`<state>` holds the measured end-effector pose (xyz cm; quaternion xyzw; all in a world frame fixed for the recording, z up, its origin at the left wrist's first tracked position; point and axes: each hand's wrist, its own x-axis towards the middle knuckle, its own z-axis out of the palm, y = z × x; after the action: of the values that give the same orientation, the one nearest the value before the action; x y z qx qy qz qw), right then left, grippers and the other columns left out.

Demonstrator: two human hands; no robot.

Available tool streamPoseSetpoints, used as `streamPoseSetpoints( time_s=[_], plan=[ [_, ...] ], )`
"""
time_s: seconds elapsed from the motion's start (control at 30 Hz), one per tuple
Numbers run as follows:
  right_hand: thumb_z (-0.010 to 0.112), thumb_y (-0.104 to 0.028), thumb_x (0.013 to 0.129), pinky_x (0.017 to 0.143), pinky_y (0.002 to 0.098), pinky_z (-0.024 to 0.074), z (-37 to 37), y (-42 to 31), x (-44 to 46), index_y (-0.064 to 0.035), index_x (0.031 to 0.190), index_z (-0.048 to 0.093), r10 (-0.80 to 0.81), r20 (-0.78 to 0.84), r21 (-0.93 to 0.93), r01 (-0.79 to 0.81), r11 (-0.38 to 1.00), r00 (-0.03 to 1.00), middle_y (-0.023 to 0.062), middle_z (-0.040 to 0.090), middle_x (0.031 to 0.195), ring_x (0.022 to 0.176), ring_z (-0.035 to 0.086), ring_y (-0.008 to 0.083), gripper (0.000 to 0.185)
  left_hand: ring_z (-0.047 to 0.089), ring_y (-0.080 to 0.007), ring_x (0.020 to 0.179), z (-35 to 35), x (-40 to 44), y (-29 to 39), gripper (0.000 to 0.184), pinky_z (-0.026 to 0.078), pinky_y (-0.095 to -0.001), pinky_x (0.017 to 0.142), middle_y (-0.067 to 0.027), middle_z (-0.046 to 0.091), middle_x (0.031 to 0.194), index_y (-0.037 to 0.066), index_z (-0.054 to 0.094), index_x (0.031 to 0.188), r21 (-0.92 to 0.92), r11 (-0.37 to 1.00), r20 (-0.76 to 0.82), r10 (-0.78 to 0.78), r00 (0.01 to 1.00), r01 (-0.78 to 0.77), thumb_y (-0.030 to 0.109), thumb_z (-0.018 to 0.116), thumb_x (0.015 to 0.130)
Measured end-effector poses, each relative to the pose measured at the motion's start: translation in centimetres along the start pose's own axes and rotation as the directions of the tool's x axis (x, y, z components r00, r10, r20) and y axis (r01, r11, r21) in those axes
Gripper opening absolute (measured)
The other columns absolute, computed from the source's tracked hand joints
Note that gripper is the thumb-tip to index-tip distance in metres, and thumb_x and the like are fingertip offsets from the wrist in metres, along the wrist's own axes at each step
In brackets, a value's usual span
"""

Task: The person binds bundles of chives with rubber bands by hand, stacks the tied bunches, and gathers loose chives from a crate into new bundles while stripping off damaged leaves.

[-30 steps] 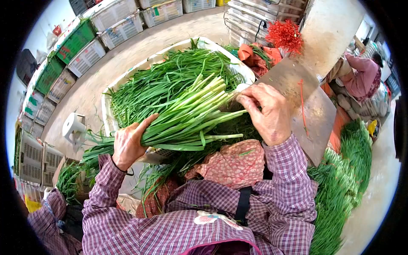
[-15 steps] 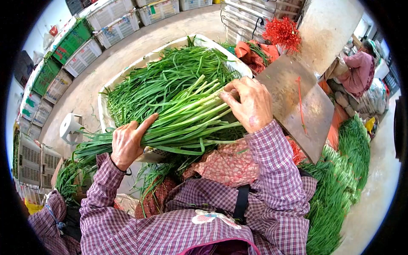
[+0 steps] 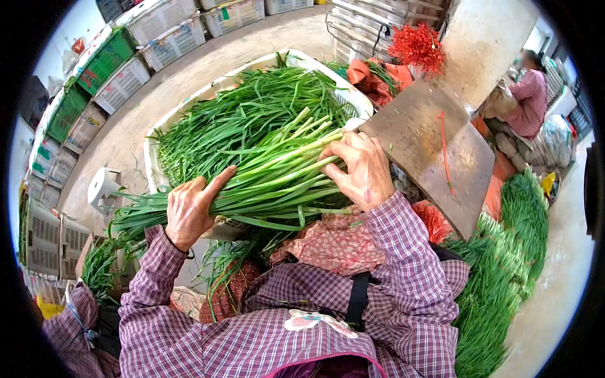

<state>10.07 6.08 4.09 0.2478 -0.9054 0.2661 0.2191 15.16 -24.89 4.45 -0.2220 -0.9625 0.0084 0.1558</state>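
Note:
A bunch of garlic chives point(image 3: 271, 183) lies across the near side of a white crate, pale stem ends to the right and leaves to the left. My left hand point(image 3: 191, 210) is wrapped round its leafy part, thumb on top. At the stem end, my right hand point(image 3: 360, 169) has its fingers closed on some of the stalks; the fingertips are partly hidden among them. More loose garlic chives point(image 3: 233, 113) fill the white crate point(image 3: 165, 113) beneath and beyond the bunch.
A board point(image 3: 441, 151) with one red tie on it stands right of my right hand. Red ties point(image 3: 417, 50) hang above it. Bundled chives point(image 3: 491, 290) lie at the right. Stacked crates point(image 3: 123, 85) line the far left; a white stool point(image 3: 104, 189) is nearer. Another person point(image 3: 529, 101) sits far right.
My right hand has shifted slightly down and left along the stems, and its fingers have moved onto other stalks. My left hand stays nearly where it was.

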Motion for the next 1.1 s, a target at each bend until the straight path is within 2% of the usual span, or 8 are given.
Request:
streamPoseSetpoints(
  time_s=[0.1, 0.17, 0.3, 0.47, 0.57, 0.7, 0.9, 1.1],
  plan=[
    [0.072, -0.017, 0.067, 0.079, 0.0374, 0.0405, -0.2, 0.1, 0.0, -0.0138, 0.077, 0.064, -0.039, -0.051, -0.034, 0.037, 0.999, 0.998, 0.0027, 0.055, 0.077, 0.084, 0.055, 0.0221, 0.013, 0.052, -0.0259, 0.06, 0.0, 0.0, -0.2, 0.072, 0.043, -0.0387, 0.057, -0.0066, 0.044, 0.067, 0.026, 0.045, 0.136, -0.006, 1.0, -0.006, 0.004, 1.0, -0.004, 0.015, 0.07, 0.069],
    [0.071, -0.015, 0.068, 0.078, 0.0376, 0.0409, -0.9, 0.6, -0.1, -0.0148, 0.075, 0.064, -0.083, -0.189, -0.23, 0.038, 0.973, 0.979, 0.0024, 0.055, 0.077, 0.083, 0.055, 0.022, 0.011, 0.052, -0.026, 0.06, 0.4, -0.3, -0.5, 0.071, 0.043, -0.0389, 0.058, -0.0068, 0.044, 0.067, 0.026, 0.045, 0.135, 0.005, 1.0, -0.02, 0.009, 1.0, -0.009, 0.015, 0.069, 0.069],
    [0.069, -0.02, 0.072, 0.076, 0.0379, 0.0411, -2.9, 5.4, -1.3, -0.016, 0.074, 0.063, 0.016, -0.258, -0.398, -0.122, 0.909, 0.966, 0.0032, 0.054, 0.077, 0.081, 0.054, 0.023, 0.008, 0.052, -0.0259, 0.06, 0.0, -0.7, -0.8, 0.07, 0.043, -0.0388, 0.058, -0.0069, 0.043, 0.067, 0.026, 0.046, 0.135, 0.007, 1.0, -0.059, 0.018, 0.998, -0.018, 0.011, 0.066, 0.07],
    [0.067, -0.026, 0.076, 0.078, 0.0403, 0.0426, -3.2, 9.9, -4.4, -0.0139, 0.083, 0.068, 0.398, 0.043, -0.648, -0.277, 0.709, 0.916, 0.0067, 0.063, 0.088, 0.089, 0.059, 0.0261, 0.014, 0.052, -0.0251, 0.062, 0.1, -1.2, -1.6, 0.07, 0.043, -0.0379, 0.059, -0.0063, 0.043, 0.069, 0.028, 0.045, 0.136, 0.072, 0.997, -0.053, 0.041, 0.998, -0.037, 0.011, 0.064, 0.07],
    [0.065, -0.028, 0.078, 0.077, 0.0416, 0.0445, -4.8, 6.5, -1.2, -0.0136, 0.086, 0.069, 0.298, 0.05, -0.339, -0.264, 0.903, 0.953, 0.0093, 0.065, 0.085, 0.084, 0.061, 0.0283, 0.017, 0.051, -0.0243, 0.062, -0.1, -0.9, -1.3, 0.071, 0.043, -0.0374, 0.059, -0.006, 0.043, 0.069, 0.029, 0.044, 0.137, 0.088, 0.993, -0.029, 0.079, 0.996, -0.076, 0.011, 0.063, 0.071],
    [0.062, -0.024, 0.079, 0.069, 0.0403, 0.048, -4.0, 2.3, 2.6, -0.0088, 0.082, 0.068, 0.067, 0.026, -0.162, -0.062, 0.985, 0.997, 0.0106, 0.065, 0.077, 0.074, 0.063, 0.0294, 0.016, 0.051, -0.0228, 0.063, -0.6, -0.1, -0.5, 0.07, 0.043, -0.0366, 0.059, -0.0054, 0.043, 0.07, 0.03, 0.042, 0.138, 0.153, 0.974, -0.01, 0.17, 0.985, -0.167, 0.012, 0.062, 0.073],
    [0.065, -0.027, 0.077, 0.075, 0.038, 0.0505, 0.0, 1.7, 5.4, -0.0113, 0.084, 0.071, 0.158, 0.309, -0.236, -0.085, 0.968, 0.938, 0.0074, 0.069, 0.078, 0.078, 0.065, 0.0254, 0.019, 0.05, -0.0228, 0.062, -1.4, 1.0, 0.8, 0.068, 0.042, -0.0367, 0.058, -0.0051, 0.042, 0.069, 0.029, 0.046, 0.136, 0.167, 0.952, -0.009, 0.261, 0.965, -0.256, 0.012, 0.06, 0.071],
    [0.069, -0.032, 0.074, 0.076, 0.0396, 0.0507, 2.3, 2.1, 4.9, -0.0169, 0.082, 0.073, 0.223, 0.38, -0.229, -0.142, 0.963, 0.898, 0.0094, 0.069, 0.077, 0.078, 0.066, 0.0256, 0.018, 0.05, -0.0202, 0.064, -1.7, 1.5, 1.4, 0.077, 0.045, -0.0347, 0.061, -0.0037, 0.043, 0.07, 0.031, 0.035, 0.142, 0.187, 0.935, 0.056, 0.296, 0.954, -0.301, 0.006, 0.057, 0.072]
  ],
)
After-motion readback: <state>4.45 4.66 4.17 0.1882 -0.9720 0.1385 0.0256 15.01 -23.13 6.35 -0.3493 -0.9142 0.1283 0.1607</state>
